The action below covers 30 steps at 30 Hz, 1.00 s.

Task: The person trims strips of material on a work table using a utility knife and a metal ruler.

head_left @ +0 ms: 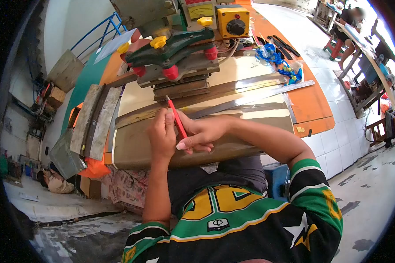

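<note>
My two hands meet over the brown sheet material near the front edge of the table. A slim red pen-like tool (177, 119) with a pale metallic tip slants up and away between them. My right hand (201, 132) is closed around its lower part, thumb lying across the near end. Curled into a closed shape, my left hand (162, 133) presses beside the tool's upper shaft; what its fingers hold is hidden. Beyond the tip stands a dark green clamping press (171, 50) with red feet and yellow knobs. A metal ruler (267, 93) lies diagonally on the sheet (136, 147).
A yellow control box (232, 23) sits behind the press. Blue wrappings (270, 55) and black strips (285, 46) lie at the back right. Grey boards (85, 120) lean along the left table edge. People are farther off, to the right and lower left.
</note>
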Motion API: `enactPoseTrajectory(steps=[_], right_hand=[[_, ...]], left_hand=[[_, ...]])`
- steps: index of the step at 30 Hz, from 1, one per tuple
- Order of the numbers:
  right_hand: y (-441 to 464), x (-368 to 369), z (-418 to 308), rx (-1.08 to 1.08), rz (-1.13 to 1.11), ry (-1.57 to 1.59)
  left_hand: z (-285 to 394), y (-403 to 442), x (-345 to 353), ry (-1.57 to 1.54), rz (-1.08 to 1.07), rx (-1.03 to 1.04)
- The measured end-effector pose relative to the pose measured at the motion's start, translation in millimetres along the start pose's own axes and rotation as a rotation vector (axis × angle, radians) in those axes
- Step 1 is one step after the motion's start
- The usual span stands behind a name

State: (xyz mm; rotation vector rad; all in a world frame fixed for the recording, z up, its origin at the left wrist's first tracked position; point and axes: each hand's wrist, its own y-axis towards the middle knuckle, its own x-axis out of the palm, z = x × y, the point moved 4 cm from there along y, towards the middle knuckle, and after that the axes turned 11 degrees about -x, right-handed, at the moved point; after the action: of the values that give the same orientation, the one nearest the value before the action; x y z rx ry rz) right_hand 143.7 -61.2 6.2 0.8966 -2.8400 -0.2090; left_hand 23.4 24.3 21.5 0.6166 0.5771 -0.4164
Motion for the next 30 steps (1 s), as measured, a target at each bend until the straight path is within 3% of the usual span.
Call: enactPoseTrajectory(steps=[2,6,8,12,14,15,17,18,23,26,27,29,30], right_hand=[[-1.9,0.3,-3.4,-0.048,0.008,-0.249],[0.6,4.0,-14.6,-0.055,0.027,-0.473],[-0.2,-4.8,-5.5,-0.277,0.081,-0.975],[0.1,-0.9,-14.2,-0.464,0.122,-1.209],[-0.1,-3.4,-9.0,-0.18,0.155,-1.25],[-1.2,-2.8,-8.1,-0.178,0.163,-1.25],[-3.2,-3.9,-5.7,-0.115,0.166,-1.565],[-3.2,-5.1,-2.6,-0.11,0.174,-1.568],[-2.7,-2.5,0.1,-0.245,0.323,-1.882],[-0.2,-5.4,0.2,-0.2,0.31,-1.632],[2.1,-5.2,-5.7,-0.2,0.312,-1.636],[7.1,0.1,-16.6,-0.128,0.239,-1.132],[6.9,2.4,-21.2,-0.136,0.226,-0.951]], left_hand=[[3.2,-3.7,3.8,-0.256,0.036,-0.049],[10.0,-10.1,0.6,-0.42,0.011,-0.162],[9.2,-11.8,4.4,-0.568,-0.033,-0.223],[11.4,-13.8,11.6,-0.648,0.026,-0.214],[-1.8,-18.6,19.6,-0.788,-0.021,-0.403],[-4.7,-20.3,21.2,-0.787,-0.029,-0.402],[-12.5,-22.9,24.3,-0.802,-0.031,-0.495],[-8.2,-23.5,20.8,-0.801,-0.048,-0.591],[-10.7,-25.2,17.9,-0.966,-0.187,-0.635],[-14.8,-22.1,19.6,-0.981,-0.245,-0.648],[-21.2,-21.4,18.4,-0.918,-0.136,-0.661],[-24.1,-20.5,16.3,-0.853,-0.03,-0.675],[-11.6,-15.6,7.8,-0.618,0.061,-0.402]])
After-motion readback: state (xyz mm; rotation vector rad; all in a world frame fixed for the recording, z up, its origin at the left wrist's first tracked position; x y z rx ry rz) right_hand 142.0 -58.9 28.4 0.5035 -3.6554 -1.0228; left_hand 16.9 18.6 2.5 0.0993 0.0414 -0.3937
